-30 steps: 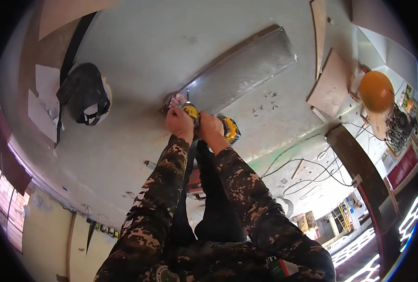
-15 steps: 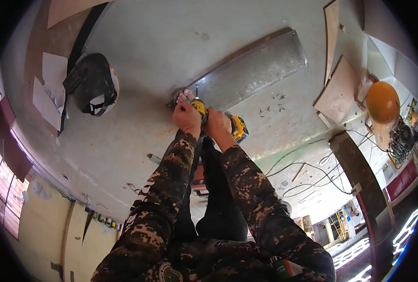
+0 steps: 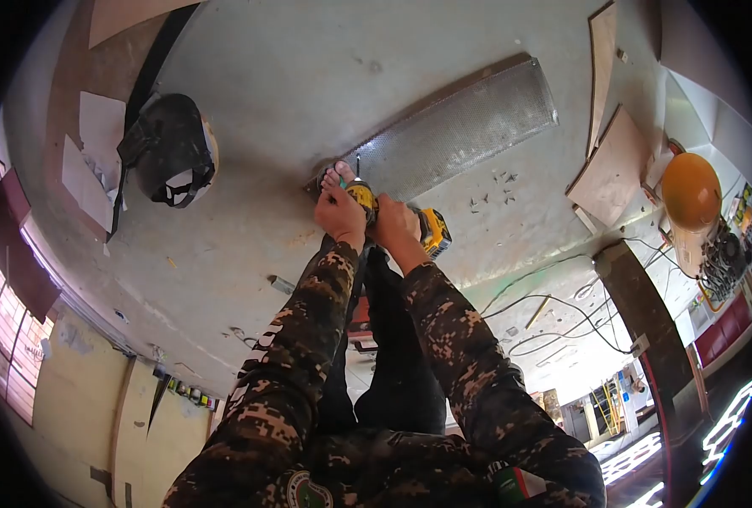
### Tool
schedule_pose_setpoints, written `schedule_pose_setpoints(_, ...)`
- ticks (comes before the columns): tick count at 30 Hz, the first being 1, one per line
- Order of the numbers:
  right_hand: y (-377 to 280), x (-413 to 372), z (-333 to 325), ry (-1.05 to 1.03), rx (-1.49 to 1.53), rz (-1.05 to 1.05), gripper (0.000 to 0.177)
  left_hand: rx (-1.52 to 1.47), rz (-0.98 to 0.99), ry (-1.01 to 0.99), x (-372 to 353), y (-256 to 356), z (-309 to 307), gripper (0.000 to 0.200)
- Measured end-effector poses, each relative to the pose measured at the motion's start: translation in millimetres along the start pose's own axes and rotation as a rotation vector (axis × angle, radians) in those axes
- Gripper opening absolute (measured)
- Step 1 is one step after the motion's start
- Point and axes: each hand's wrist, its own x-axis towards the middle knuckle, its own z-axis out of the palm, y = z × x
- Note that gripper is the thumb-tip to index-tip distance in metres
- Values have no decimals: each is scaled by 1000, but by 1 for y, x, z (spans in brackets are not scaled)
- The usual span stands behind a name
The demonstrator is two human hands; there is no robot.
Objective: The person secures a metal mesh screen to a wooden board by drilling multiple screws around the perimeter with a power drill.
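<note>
Both the left hand [image 3: 340, 212] and right hand [image 3: 395, 227] clasp a yellow-and-black drill [image 3: 433, 231].

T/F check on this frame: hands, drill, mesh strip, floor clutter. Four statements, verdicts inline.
1. The left hand and right hand both grip the yellow drill. True.
2. The drill's bit sits at the end of the mesh strip by the bare toes. True.
3. The orange round object lies left of the hands. False: it is at the right; the dark mask is at the left.
4. The screws lie on top of the mesh strip. False: they are scattered on the floor beside it.
</note>
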Motion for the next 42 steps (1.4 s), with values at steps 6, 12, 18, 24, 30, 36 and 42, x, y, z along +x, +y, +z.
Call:
schedule_pose_setpoints(6,-1,1,1,-1,-32,-4,41,-78,-30,5,3,-14,3,39)
schedule_pose_setpoints(12,0,4,1,15,-40,-5,45,-59,-82,10,1,-2,1,39)
schedule_pose_setpoints(18,3,9,3,43,-112,-23,40,-22,-81,22,-1,-11,1,39)
schedule_pose_setpoints(24,0,9,-3,29,-127,-52,35,-76,-171,51,3,-20,8,41)
schedule_pose_setpoints(30,-4,10,-7,36,-137,-37,35,-211,-209,48,9,-25,14,34)
schedule_pose_setpoints(36,1,16,1,45,-130,-39,35,-93,-162,47,7,-17,12,35)
schedule_pose_setpoints(42,3,19,6,57,-104,-30,36,-61,-130,9,7,-17,14,37)
